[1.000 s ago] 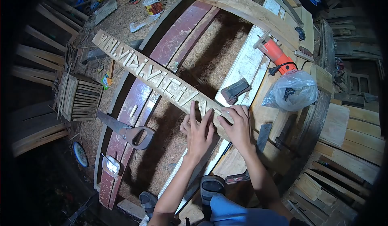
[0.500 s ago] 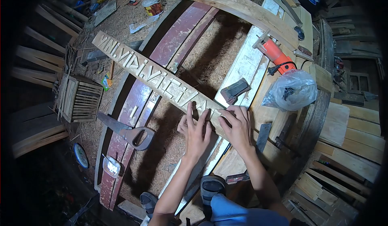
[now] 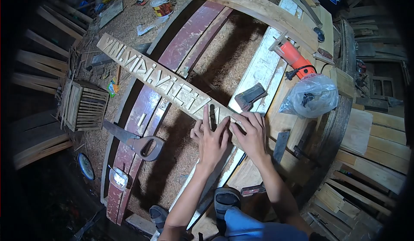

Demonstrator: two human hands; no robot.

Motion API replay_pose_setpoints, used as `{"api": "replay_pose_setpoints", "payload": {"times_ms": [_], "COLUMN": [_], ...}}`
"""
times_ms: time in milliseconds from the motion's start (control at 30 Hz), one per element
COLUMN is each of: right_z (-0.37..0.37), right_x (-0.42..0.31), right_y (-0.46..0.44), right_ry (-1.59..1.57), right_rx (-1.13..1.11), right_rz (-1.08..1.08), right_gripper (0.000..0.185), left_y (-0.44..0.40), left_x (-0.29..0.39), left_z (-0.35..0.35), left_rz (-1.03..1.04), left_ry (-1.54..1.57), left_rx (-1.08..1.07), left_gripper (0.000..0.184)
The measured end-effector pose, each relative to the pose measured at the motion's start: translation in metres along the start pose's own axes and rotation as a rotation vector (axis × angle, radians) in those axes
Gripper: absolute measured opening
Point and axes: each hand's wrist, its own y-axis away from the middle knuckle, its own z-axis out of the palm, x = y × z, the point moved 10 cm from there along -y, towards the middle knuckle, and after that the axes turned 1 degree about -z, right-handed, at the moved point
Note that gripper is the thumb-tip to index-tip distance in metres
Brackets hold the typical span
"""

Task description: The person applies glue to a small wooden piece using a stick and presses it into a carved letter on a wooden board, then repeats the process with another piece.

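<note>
A long wooden board point(image 3: 144, 73) with raised wooden letters lies slantwise across the bench beams. Both of my hands are at its near right end. My left hand point(image 3: 211, 144) touches the board by the last letter strips point(image 3: 214, 115), one finger stretched along it and the others apart. Close beside it, my right hand point(image 3: 252, 139) rests on the board's end with bent fingers. Whatever lies under those right fingertips is hidden. A dark block point(image 3: 251, 96) sits just beyond the right hand.
A hand saw point(image 3: 146, 147) and a small white container point(image 3: 118, 178) lie on the reddish beam at left. An orange power tool point(image 3: 295, 59) and a clear plastic bag point(image 3: 312, 95) are at right. A metal strip point(image 3: 281, 147) lies near my right wrist. A paint can point(image 3: 161, 6) stands behind.
My left fingers have shifted slightly at the board's end, and my right fingers have moved a little. The board and the tools stay almost where they were.
</note>
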Motion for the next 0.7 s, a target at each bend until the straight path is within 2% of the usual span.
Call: {"api": "replay_pose_setpoints", "payload": {"times_ms": [233,700], "right_z": [0.0024,0.0048], "right_x": [0.002,0.0006], "right_y": [0.0012,-0.0004], "right_ry": [-0.012,0.047], "right_rx": [-0.005,0.016], "right_rz": [0.005,0.001], "right_gripper": [0.026,0.023], "left_y": [0.0018,0.0035], "left_x": [0.0027,-0.0024], "left_z": [-0.0033,0.0042], "left_rz": [0.018,-0.002], "left_ry": [-0.095,-0.07], "left_rx": [0.039,0.06], "left_gripper": [0.035,0.03]}}
